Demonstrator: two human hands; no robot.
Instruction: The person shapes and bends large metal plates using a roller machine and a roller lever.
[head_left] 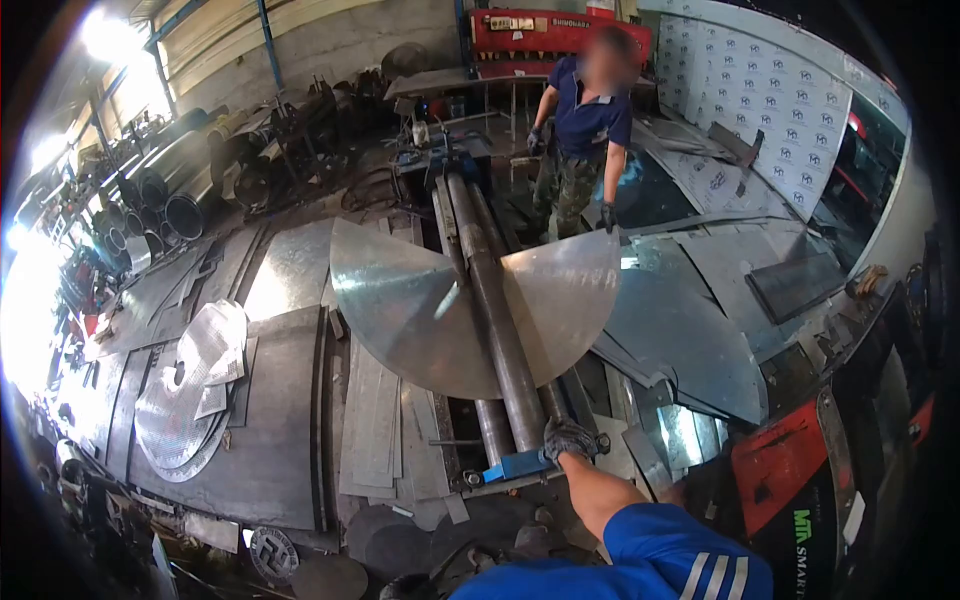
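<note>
A blue sleeve (660, 540) leads to the gloved right hand (570, 441), fingers (566, 432) partly curled at the blue end bracket (515, 466), closed on it or not I cannot tell; the left is out of view. Between the steel rollers (500, 340), the half-round metal sheet (400, 310) looks heavy, springy and slick, best held at its outer corners, where a co-worker's gloved hand (608, 216) touches one. Flat plates (270, 410) cover much of the workshop floor.

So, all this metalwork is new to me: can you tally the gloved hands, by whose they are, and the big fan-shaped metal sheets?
Camera wearer's gloved hand: 1
Co-worker's gloved hands: 2
Fan-shaped metal sheet: 1
Total: 4
</note>
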